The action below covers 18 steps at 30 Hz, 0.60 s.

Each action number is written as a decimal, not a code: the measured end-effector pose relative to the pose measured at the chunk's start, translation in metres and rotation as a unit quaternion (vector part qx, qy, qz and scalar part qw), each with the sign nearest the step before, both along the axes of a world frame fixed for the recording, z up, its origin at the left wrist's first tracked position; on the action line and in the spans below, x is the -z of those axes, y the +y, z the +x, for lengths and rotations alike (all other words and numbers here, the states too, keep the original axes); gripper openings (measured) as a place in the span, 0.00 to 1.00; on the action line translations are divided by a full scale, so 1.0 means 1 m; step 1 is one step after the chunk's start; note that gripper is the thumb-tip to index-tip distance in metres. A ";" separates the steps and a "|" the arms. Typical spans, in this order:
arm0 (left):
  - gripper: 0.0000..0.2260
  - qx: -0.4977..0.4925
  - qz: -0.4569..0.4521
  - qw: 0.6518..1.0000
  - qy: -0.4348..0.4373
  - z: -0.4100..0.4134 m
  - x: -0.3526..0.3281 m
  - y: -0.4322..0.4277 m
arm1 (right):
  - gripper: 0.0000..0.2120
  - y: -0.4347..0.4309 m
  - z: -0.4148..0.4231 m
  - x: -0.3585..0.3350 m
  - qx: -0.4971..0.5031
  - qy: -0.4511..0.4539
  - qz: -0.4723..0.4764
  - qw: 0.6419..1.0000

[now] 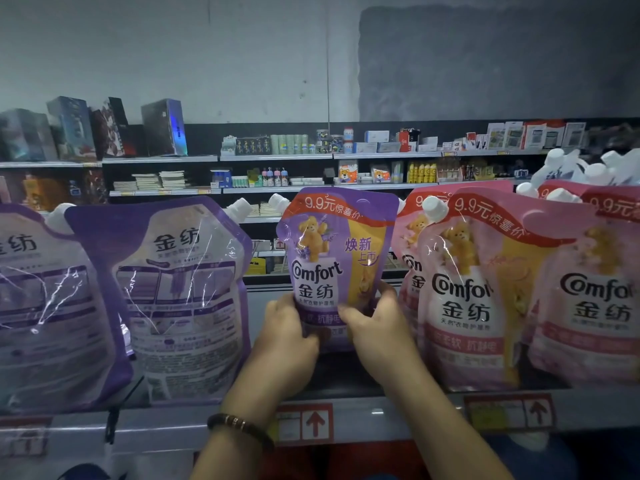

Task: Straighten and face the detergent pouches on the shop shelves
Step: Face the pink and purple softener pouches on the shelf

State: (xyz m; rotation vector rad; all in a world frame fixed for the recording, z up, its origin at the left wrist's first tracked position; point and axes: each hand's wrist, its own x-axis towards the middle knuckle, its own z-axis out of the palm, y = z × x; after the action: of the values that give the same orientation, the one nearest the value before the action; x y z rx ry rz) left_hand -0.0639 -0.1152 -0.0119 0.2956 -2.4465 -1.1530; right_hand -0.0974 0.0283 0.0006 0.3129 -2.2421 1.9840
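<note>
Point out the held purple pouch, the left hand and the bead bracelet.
held purple pouch (334, 261): head view, front label.
left hand (287, 329): head view, back of hand.
bead bracelet (239, 425): head view, its beads.

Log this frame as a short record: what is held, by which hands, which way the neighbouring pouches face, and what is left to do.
held item: purple pouch, upright, front label toward camera
left hand: grip on its lower left edge
right hand: grip on its lower right edge
left neighbours: two purple pouches, back labels showing
right neighbours: pink pouches, fronts showing
remaining: probably turning the back-facing pair
</note>
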 end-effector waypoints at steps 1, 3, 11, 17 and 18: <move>0.22 -0.001 -0.005 1.000 0.002 0.000 0.002 0.000 | 0.19 0.002 0.000 0.000 0.001 -0.003 0.006 1.000; 0.21 -0.006 -0.007 1.000 0.011 0.000 0.005 -0.001 | 0.17 0.004 -0.001 0.000 0.001 -0.003 0.014 1.000; 0.22 -0.002 0.012 0.998 0.062 0.002 0.012 0.000 | 0.18 0.004 0.003 -0.001 0.007 0.009 0.062 0.998; 0.22 0.003 0.025 0.996 0.086 0.004 0.014 0.002 | 0.28 0.003 0.003 0.003 0.015 0.016 0.089 0.996; 0.22 0.002 0.026 0.996 0.090 0.003 0.014 0.003 | 0.28 0.004 0.003 0.003 0.011 0.015 0.089 0.996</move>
State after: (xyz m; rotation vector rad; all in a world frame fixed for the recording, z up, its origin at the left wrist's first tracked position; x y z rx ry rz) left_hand -0.0604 -0.1123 -0.0260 0.1927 -2.2653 -1.1917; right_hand -0.0941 0.0320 -0.0025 0.3321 -2.3978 1.7593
